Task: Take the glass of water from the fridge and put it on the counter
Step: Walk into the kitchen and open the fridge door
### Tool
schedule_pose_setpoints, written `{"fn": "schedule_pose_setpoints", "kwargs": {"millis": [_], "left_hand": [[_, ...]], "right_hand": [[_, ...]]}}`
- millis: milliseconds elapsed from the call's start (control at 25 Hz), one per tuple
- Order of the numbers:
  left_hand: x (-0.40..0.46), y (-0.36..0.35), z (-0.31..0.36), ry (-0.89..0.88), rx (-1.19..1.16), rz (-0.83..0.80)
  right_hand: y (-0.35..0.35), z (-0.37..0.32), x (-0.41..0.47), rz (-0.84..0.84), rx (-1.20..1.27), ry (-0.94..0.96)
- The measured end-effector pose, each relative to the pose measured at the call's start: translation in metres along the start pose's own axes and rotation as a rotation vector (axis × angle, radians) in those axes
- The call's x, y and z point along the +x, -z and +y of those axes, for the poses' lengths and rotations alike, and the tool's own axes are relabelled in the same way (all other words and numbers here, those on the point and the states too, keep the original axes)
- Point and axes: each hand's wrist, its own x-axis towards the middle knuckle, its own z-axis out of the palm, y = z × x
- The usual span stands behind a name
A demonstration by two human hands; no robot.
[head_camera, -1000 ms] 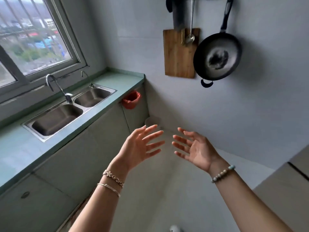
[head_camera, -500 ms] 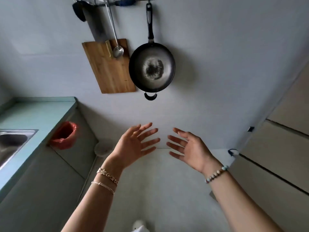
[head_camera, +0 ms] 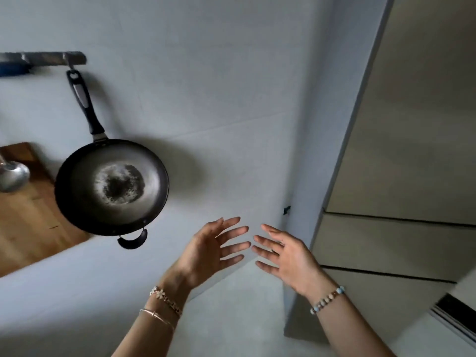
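Observation:
My left hand (head_camera: 208, 251) and my right hand (head_camera: 288, 256) are raised side by side in front of me, palms facing each other, fingers spread, holding nothing. A tall beige fridge (head_camera: 401, 150) with dark seams between its doors fills the right side; its doors look closed. My right hand is just left of its lower doors, not touching. The glass of water and the counter are out of view.
A black frying pan (head_camera: 112, 188) hangs from a wall rail (head_camera: 43, 59) at the left, beside a wooden cutting board (head_camera: 28, 212) and a metal ladle (head_camera: 11, 175). A white appliance edge (head_camera: 453, 318) shows at the lower right. Grey floor lies below.
My view has swung to the right: the sink, counter and red bin have left the frame and the fridge now fills the right side. Both hands stay raised and spread.

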Motion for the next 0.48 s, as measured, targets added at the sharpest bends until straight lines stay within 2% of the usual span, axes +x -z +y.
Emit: {"fn": "schedule_pose_setpoints", "kwargs": {"millis": [240, 480], "left_hand": [[0.081, -0.059, 0.028, 0.098, 0.034, -0.277], [0.134, -0.128, 0.059, 0.094, 0.067, -0.443]], "right_hand": [[0.023, -0.056, -0.011, 0.197, 0.067, 0.201], [0.052, -0.125, -0.019, 0.276, 0.059, 0.367]]}}
